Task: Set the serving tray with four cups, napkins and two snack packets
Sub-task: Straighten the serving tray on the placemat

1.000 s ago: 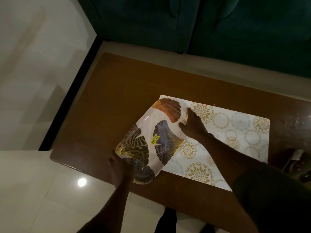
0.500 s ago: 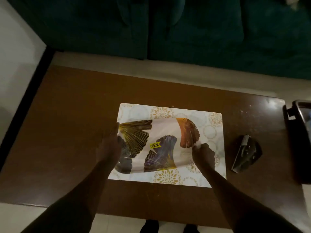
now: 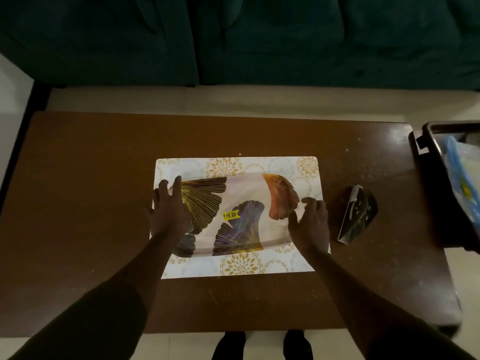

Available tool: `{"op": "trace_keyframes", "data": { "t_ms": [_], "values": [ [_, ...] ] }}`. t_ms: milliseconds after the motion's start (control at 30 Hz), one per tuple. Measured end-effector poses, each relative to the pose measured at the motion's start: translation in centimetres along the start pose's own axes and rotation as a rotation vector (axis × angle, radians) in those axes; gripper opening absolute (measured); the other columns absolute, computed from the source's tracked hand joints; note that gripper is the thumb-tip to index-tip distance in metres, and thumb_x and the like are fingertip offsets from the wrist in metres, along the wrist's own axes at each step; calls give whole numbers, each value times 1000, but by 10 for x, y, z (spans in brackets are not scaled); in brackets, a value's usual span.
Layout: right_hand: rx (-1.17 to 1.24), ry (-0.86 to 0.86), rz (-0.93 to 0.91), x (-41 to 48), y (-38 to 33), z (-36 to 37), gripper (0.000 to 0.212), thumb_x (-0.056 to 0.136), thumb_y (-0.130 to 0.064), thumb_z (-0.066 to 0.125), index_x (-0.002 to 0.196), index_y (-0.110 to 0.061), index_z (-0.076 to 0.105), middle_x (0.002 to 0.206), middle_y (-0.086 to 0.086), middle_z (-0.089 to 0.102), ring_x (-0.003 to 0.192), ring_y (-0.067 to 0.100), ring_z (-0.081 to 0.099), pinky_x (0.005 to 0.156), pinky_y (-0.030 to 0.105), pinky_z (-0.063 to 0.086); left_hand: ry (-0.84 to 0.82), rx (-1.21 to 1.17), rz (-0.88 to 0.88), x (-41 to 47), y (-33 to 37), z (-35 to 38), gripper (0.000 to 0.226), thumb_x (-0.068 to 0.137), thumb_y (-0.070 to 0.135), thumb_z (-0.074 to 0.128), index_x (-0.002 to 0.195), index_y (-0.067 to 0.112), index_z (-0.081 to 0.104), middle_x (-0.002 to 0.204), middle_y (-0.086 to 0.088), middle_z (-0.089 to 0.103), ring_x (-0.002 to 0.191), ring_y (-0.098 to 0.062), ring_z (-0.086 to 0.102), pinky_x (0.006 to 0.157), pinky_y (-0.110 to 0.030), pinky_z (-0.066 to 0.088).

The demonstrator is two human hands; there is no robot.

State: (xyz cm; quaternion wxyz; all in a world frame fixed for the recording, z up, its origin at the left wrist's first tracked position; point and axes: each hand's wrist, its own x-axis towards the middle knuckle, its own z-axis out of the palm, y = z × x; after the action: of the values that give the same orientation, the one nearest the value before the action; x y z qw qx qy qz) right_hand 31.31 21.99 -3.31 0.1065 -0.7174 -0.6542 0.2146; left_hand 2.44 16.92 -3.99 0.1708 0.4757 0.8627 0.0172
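Here the serving tray point(image 3: 244, 198) lies on the placemat point(image 3: 233, 268) between both hands' spread, released fingers point(image 3: 178, 184).

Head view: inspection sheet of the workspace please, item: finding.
Surface: brown wooden table, speckled near its right end; patterned placemat at centre.
Job's things: leaf-print serving tray flat on the placemat, yellow price sticker on it; no cups, napkins or snack packets on it.
Clutter: dark shiny folded packet right of the placemat; dark bin at the right edge holding blue plastic.
Hands: left hand and right hand open, fingers spread, at the tray's ends.
Cables: nothing seen.
Surroundings: dark green sofa beyond the table; pale floor.
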Motion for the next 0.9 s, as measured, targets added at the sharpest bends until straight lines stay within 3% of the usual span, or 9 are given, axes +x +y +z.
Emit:
{"op": "trace_keyframes", "data": {
  "t_ms": [133, 200, 333, 467, 633, 733, 800, 867, 900],
  "values": [
    [51, 130, -111, 19, -8, -25, 33, 91, -24, 58, 120, -10, 50, 113, 8, 54, 102, 21, 54, 71, 26, 43, 29, -1, 192, -4, 36, -2, 67, 87, 17, 56, 148, 21, 30, 152, -14, 29, 138, -34, 30, 108, -55, 34],
    [43, 183, -107, 30, -3, -38, 30, 90, -23, 58, 116, -9, 51, 111, 8, 54, 101, 21, 52, 75, 20, 32, 16, -47, 253, -10, 56, 1, 65, 88, 16, 55, 148, 20, 31, 152, -13, 30, 137, -35, 34, 105, -51, 39],
    [58, 228, 59, 50, 20, -68, 33, 91, -25, 56, 118, -7, 48, 125, 10, 52, 113, 27, 51, 90, 39, 48, -21, -140, 291, -25, 95, 13, 64, 92, 21, 55, 149, 21, 28, 155, -12, 27, 139, -32, 33, 103, -46, 42],
    [17, 319, 126, 56, 59, -93, 44, 85, -36, 60, 116, -9, 46, 121, 12, 50, 111, 29, 48, 89, 39, 42, -59, -202, 364, -34, 126, 20, 60, 93, 20, 51, 149, 18, 28, 153, -12, 28, 134, -31, 40, 97, -45, 49],
    [74, -62, 335, 51, 99, -95, 91, 76, -56, 70, 143, -11, 27, 145, 13, 40, 131, 31, 44, 101, 50, 46, -103, -187, 367, -46, 165, 29, 61, 93, 23, 53, 148, 18, 27, 153, -8, 26, 129, -28, 43, 100, -45, 45],
    [179, -193, 363, 49, 104, -87, 74, 85, -35, 68, 144, -15, 27, 136, 15, 53, 112, 32, 61, 84, 51, 57, -111, -191, 392, -53, 185, 31, 61, 92, 21, 53, 147, 18, 28, 153, -7, 26, 128, -30, 45, 98, -46, 46],
    [177, -201, 275, 48, 102, -85, 64, 89, -21, 61, 144, -18, 27, 128, 16, 59, 89, 28, 68, 64, 42, 61, -93, -174, 423, -58, 196, 30, 58, 93, 22, 52, 147, 18, 30, 152, -7, 29, 129, -31, 45, 96, -45, 47],
    [124, -244, 144, 46, 98, -82, 67, 89, -23, 60, 146, -22, 25, 126, 13, 60, 77, 21, 66, 53, 31, 58, -85, -171, 446, -62, 204, 28, 56, 94, 22, 50, 146, 16, 31, 152, -8, 29, 131, -30, 44, 98, -45, 47],
    [97, -271, 95, 45, 97, -81, 70, 89, -27, 61, 147, -24, 23, 127, 13, 60, 81, 22, 66, 58, 33, 58, -85, -169, 454, -63, 208, 28, 55, 94, 21, 50, 146, 16, 32, 152, -8, 29, 131, -30, 44, 99, -45, 47]
  ]
}}
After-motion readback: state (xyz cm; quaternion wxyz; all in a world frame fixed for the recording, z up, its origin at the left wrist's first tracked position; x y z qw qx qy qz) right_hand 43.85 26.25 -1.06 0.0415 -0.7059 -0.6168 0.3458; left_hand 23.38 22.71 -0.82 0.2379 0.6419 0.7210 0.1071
